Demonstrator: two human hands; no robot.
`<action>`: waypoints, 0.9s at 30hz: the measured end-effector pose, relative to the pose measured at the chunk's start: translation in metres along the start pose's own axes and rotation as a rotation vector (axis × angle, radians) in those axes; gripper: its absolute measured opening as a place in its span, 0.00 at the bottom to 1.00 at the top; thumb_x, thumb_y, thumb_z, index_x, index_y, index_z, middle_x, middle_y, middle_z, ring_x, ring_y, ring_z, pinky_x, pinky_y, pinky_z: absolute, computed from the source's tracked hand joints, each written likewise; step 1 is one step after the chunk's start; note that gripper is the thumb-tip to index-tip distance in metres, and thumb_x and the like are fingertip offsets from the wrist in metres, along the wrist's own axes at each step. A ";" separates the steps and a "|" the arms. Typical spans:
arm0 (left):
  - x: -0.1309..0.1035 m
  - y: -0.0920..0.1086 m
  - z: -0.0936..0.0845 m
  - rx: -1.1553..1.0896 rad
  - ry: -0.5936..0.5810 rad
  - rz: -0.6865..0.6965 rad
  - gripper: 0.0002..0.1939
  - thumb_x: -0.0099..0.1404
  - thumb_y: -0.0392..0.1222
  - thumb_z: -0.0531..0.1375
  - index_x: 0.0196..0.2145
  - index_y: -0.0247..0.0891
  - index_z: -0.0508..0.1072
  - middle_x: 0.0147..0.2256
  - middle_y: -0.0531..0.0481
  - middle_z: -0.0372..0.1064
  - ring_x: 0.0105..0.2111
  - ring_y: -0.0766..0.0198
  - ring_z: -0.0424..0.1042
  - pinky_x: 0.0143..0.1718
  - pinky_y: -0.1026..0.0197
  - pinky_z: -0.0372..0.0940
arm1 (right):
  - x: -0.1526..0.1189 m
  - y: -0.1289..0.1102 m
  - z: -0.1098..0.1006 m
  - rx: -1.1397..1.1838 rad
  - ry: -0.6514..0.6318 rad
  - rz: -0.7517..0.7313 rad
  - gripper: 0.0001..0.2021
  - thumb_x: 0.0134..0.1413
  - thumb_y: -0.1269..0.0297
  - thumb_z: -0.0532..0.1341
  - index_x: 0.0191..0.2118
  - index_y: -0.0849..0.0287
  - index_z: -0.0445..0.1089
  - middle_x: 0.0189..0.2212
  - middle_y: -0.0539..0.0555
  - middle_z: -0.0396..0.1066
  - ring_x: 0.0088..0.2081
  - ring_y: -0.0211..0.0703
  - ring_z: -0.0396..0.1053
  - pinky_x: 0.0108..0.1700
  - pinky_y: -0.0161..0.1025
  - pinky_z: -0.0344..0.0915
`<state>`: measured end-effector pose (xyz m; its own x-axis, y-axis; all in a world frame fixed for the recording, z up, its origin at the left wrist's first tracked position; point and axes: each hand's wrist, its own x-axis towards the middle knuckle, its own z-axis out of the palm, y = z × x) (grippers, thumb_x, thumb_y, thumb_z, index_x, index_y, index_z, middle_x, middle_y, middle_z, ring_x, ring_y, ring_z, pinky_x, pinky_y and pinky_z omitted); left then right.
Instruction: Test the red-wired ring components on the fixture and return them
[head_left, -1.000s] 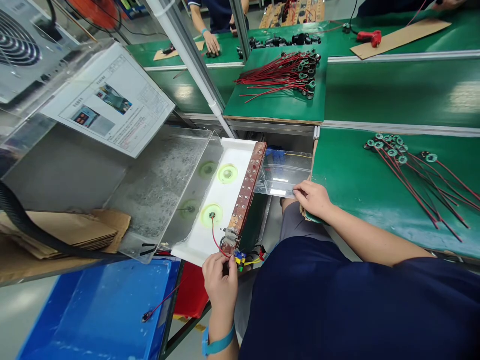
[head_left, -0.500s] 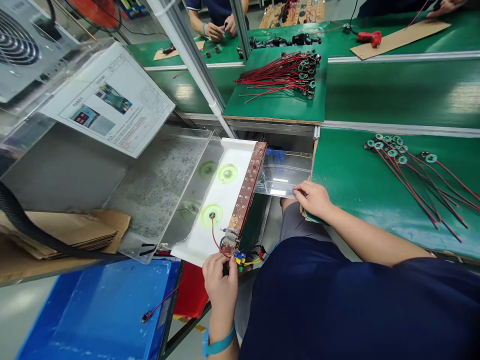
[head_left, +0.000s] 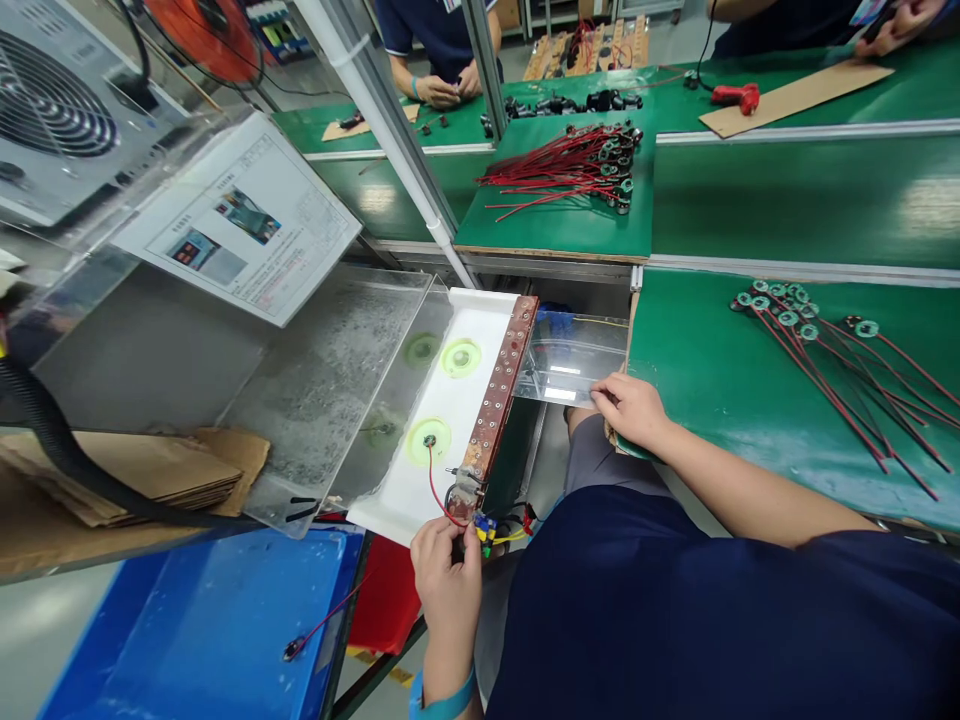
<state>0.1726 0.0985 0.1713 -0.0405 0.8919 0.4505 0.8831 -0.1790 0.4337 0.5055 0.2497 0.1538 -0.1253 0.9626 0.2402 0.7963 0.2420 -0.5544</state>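
My left hand (head_left: 448,570) is closed in a pinch on the free end of a red wire (head_left: 435,488) at the near end of the white plate (head_left: 409,495). The wire's round connector (head_left: 429,441) sits in the nearer green ring; the farther green ring (head_left: 460,357) has no wire. A brown drilled strip (head_left: 499,390) runs along the plate's right edge. My right hand (head_left: 628,405) is closed at the near right corner of a clear plastic sheet (head_left: 574,350), beside the green table edge.
Wired connectors lie on the green table (head_left: 697,400) at right and on the green board (head_left: 555,235) ahead. A blue bin (head_left: 202,620) holds one wired part. A metal post (head_left: 382,130) rises ahead. Two people's hands are at the far bench.
The camera view has shifted slightly, so the scene sits a little lower. Both hands keep about the same place and hold.
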 end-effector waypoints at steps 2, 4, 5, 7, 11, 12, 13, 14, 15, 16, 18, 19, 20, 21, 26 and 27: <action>0.000 0.000 0.000 -0.008 -0.003 -0.001 0.07 0.66 0.34 0.61 0.31 0.40 0.66 0.33 0.49 0.68 0.38 0.59 0.68 0.44 0.54 0.63 | 0.000 -0.001 0.000 -0.005 -0.001 -0.004 0.10 0.61 0.65 0.56 0.37 0.59 0.76 0.32 0.55 0.75 0.35 0.43 0.71 0.38 0.37 0.61; 0.001 0.001 0.000 -0.008 0.012 0.005 0.06 0.66 0.34 0.61 0.32 0.40 0.66 0.33 0.49 0.68 0.38 0.59 0.67 0.44 0.54 0.63 | 0.000 -0.002 -0.001 -0.005 0.000 -0.010 0.11 0.61 0.64 0.56 0.37 0.59 0.76 0.32 0.55 0.76 0.36 0.44 0.71 0.38 0.37 0.62; 0.002 0.002 -0.001 -0.007 0.026 0.009 0.06 0.66 0.34 0.61 0.32 0.40 0.66 0.33 0.49 0.68 0.38 0.59 0.67 0.44 0.55 0.63 | -0.001 -0.003 -0.001 -0.005 0.004 -0.014 0.11 0.62 0.64 0.56 0.38 0.59 0.76 0.32 0.55 0.76 0.36 0.44 0.72 0.39 0.37 0.63; 0.002 0.004 -0.001 -0.009 0.048 0.009 0.06 0.66 0.33 0.60 0.33 0.40 0.67 0.34 0.49 0.69 0.39 0.59 0.67 0.43 0.55 0.63 | -0.001 -0.003 -0.002 -0.007 0.015 -0.028 0.13 0.63 0.62 0.55 0.37 0.58 0.76 0.32 0.55 0.76 0.36 0.44 0.72 0.39 0.38 0.63; 0.000 0.006 0.001 -0.033 0.052 -0.031 0.07 0.65 0.30 0.60 0.32 0.40 0.67 0.34 0.49 0.69 0.39 0.59 0.67 0.43 0.56 0.64 | -0.003 0.002 0.000 -0.026 0.037 -0.053 0.14 0.63 0.59 0.54 0.37 0.57 0.77 0.33 0.55 0.77 0.36 0.45 0.74 0.38 0.39 0.65; 0.000 0.006 0.001 -0.038 0.052 -0.044 0.07 0.65 0.30 0.59 0.32 0.40 0.67 0.33 0.49 0.69 0.39 0.59 0.67 0.43 0.56 0.64 | -0.003 0.004 0.002 -0.028 0.040 -0.054 0.15 0.63 0.58 0.54 0.37 0.57 0.77 0.34 0.54 0.77 0.36 0.45 0.74 0.38 0.39 0.65; -0.001 0.006 0.001 -0.041 0.054 -0.057 0.08 0.65 0.30 0.59 0.31 0.40 0.67 0.33 0.49 0.69 0.39 0.59 0.67 0.42 0.56 0.64 | -0.003 0.007 0.003 -0.028 0.041 -0.053 0.15 0.63 0.57 0.54 0.37 0.56 0.77 0.34 0.54 0.77 0.36 0.45 0.74 0.37 0.39 0.66; -0.001 0.006 0.002 -0.040 0.056 -0.068 0.08 0.65 0.30 0.59 0.31 0.40 0.67 0.33 0.49 0.68 0.39 0.59 0.67 0.42 0.57 0.64 | -0.003 0.009 0.005 -0.027 0.039 -0.052 0.15 0.63 0.57 0.54 0.37 0.56 0.77 0.34 0.54 0.77 0.36 0.45 0.74 0.36 0.39 0.66; -0.002 0.007 0.002 -0.039 0.057 -0.073 0.08 0.65 0.30 0.58 0.31 0.40 0.66 0.33 0.49 0.68 0.39 0.59 0.67 0.42 0.57 0.65 | -0.003 0.011 0.006 -0.026 0.036 -0.051 0.15 0.62 0.56 0.54 0.36 0.56 0.77 0.34 0.54 0.77 0.36 0.46 0.74 0.36 0.39 0.66; -0.002 0.007 0.002 -0.037 0.057 -0.079 0.08 0.65 0.30 0.58 0.31 0.40 0.66 0.33 0.49 0.68 0.39 0.59 0.67 0.42 0.57 0.65 | -0.003 0.012 0.007 -0.025 0.033 -0.050 0.15 0.62 0.56 0.54 0.36 0.56 0.77 0.35 0.54 0.77 0.36 0.46 0.75 0.36 0.39 0.66; -0.002 0.008 0.001 -0.036 0.061 -0.087 0.08 0.65 0.30 0.58 0.30 0.41 0.66 0.32 0.49 0.68 0.38 0.59 0.67 0.41 0.57 0.65 | -0.004 0.012 0.008 -0.022 0.026 -0.043 0.16 0.62 0.55 0.54 0.36 0.55 0.77 0.35 0.54 0.77 0.37 0.47 0.75 0.36 0.40 0.67; -0.002 0.008 0.001 -0.038 0.065 -0.088 0.08 0.65 0.30 0.58 0.30 0.41 0.66 0.32 0.49 0.68 0.38 0.59 0.67 0.41 0.56 0.65 | -0.004 0.012 0.008 -0.021 0.024 -0.038 0.16 0.62 0.55 0.53 0.36 0.55 0.76 0.36 0.54 0.78 0.37 0.47 0.75 0.36 0.41 0.67; -0.002 0.009 0.001 -0.040 0.066 -0.087 0.09 0.66 0.31 0.58 0.29 0.41 0.65 0.32 0.49 0.68 0.37 0.59 0.67 0.40 0.56 0.65 | -0.004 0.011 0.008 -0.020 0.022 -0.028 0.16 0.62 0.54 0.53 0.36 0.55 0.76 0.36 0.55 0.78 0.37 0.48 0.75 0.35 0.41 0.67; -0.002 0.009 0.000 -0.042 0.066 -0.085 0.09 0.66 0.31 0.57 0.29 0.41 0.65 0.32 0.49 0.68 0.37 0.59 0.67 0.40 0.56 0.65 | -0.003 0.010 0.008 -0.018 0.020 -0.016 0.17 0.61 0.54 0.53 0.36 0.54 0.76 0.36 0.55 0.78 0.37 0.49 0.75 0.35 0.42 0.67; -0.002 0.006 0.000 -0.040 0.066 -0.070 0.08 0.67 0.32 0.56 0.30 0.42 0.66 0.32 0.47 0.68 0.37 0.57 0.68 0.39 0.54 0.66 | -0.001 0.005 0.007 -0.005 0.010 0.025 0.16 0.60 0.55 0.52 0.35 0.53 0.76 0.36 0.57 0.78 0.37 0.50 0.75 0.36 0.44 0.68; -0.003 0.004 0.001 -0.042 0.072 -0.069 0.08 0.67 0.33 0.56 0.30 0.42 0.66 0.32 0.47 0.68 0.37 0.57 0.68 0.39 0.54 0.66 | -0.001 0.003 0.006 -0.002 0.010 0.020 0.16 0.61 0.55 0.52 0.35 0.54 0.76 0.36 0.56 0.77 0.37 0.49 0.75 0.37 0.44 0.68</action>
<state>0.1765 0.0953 0.1706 -0.1356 0.8707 0.4727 0.8567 -0.1365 0.4974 0.5044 0.2504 0.1468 -0.1036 0.9659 0.2374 0.7994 0.2229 -0.5578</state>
